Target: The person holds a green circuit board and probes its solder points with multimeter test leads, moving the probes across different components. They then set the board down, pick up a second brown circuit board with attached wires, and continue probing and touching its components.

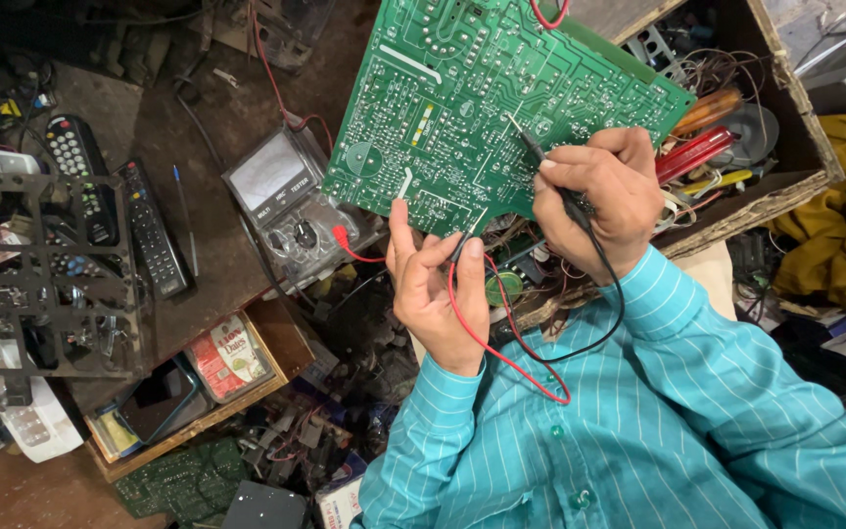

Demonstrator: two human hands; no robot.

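The teal sleeve [638,421] is nearest. A wooden box [785,186] holds screwdrivers (red and orange) and wires. The right hand [599,201] pinches one black probe [540,157] against the green board [482,98]. The left hand [433,284], half curled, pinches one red-wired probe [403,186] at the board's lower edge. Two remotes [115,206] lie on the tabletop [208,127], beside one meter [291,201].

Dark brown workbench [217,118], worn surface. Directly on it: 2 remote controls [115,201], 1 analogue multimeter [291,201], 1 black plastic frame [41,274], loose wires.
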